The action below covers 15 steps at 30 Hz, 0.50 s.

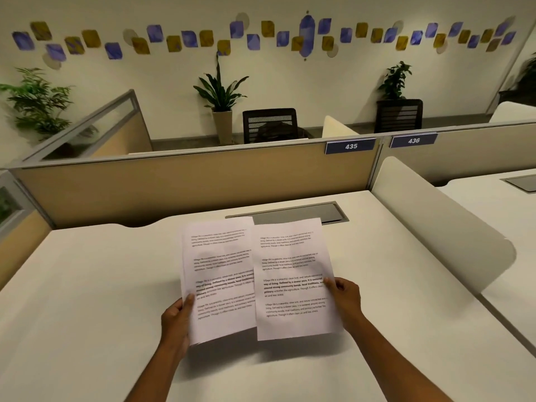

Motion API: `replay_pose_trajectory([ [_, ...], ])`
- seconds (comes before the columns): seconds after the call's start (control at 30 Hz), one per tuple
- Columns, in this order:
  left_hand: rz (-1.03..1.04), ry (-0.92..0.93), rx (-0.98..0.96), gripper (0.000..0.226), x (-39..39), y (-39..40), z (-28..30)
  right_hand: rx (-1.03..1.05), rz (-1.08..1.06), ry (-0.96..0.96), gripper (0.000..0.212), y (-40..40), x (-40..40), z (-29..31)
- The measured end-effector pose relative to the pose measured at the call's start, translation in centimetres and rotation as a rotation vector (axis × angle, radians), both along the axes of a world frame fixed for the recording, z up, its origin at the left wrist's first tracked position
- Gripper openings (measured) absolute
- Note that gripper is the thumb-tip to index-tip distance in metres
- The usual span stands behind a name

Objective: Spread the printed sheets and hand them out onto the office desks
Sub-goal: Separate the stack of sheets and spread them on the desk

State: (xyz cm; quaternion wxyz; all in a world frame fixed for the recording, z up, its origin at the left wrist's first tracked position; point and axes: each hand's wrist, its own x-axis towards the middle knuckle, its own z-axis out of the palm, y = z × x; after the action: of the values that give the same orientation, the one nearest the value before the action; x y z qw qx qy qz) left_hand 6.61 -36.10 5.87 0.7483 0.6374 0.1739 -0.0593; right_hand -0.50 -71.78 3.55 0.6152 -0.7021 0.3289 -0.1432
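I hold printed sheets above a white office desk [87, 285]. My left hand [177, 314] grips the left edge of a small stack of printed sheets [217, 277], thumb on top. My right hand [345, 297] pinches the right edge of a single printed sheet [293, 280], which overlaps the stack's right side. Both carry paragraphs of black text. The sheets hover over the desk and cast a shadow below them.
A grey cable hatch [313, 214] sits in the desk behind the sheets. A beige partition [174, 187] with tags 435 [351, 146] and 436 [413, 140] closes the back. A white rounded divider [441, 224] separates the neighbouring desk [493, 204] on the right. Black chairs and potted plants stand beyond.
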Motion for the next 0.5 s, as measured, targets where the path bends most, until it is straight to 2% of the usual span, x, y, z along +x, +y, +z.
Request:
replay_pose_trajectory([
  [0.13, 0.052, 0.001, 0.016, 0.029, 0.0, 1.1, 0.0, -0.036, -0.028, 0.078, 0.037, -2.1, -1.1, -1.4],
  [0.3, 0.107, 0.027, 0.027, 0.029, -0.4, 2.1, -0.2, -0.083, -0.044, 0.17, 0.033, -3.8, -2.7, -2.6],
  [0.43, 0.112, 0.036, 0.021, 0.032, -1.0, 2.4, -0.6, -0.199, -0.034, 0.241, 0.038, -4.8, -3.6, -3.4],
  [0.5, 0.115, 0.044, 0.022, 0.033, -1.3, 2.3, -1.0, -0.266, -0.02, 0.283, 0.028, -5.2, -3.7, -3.8],
])
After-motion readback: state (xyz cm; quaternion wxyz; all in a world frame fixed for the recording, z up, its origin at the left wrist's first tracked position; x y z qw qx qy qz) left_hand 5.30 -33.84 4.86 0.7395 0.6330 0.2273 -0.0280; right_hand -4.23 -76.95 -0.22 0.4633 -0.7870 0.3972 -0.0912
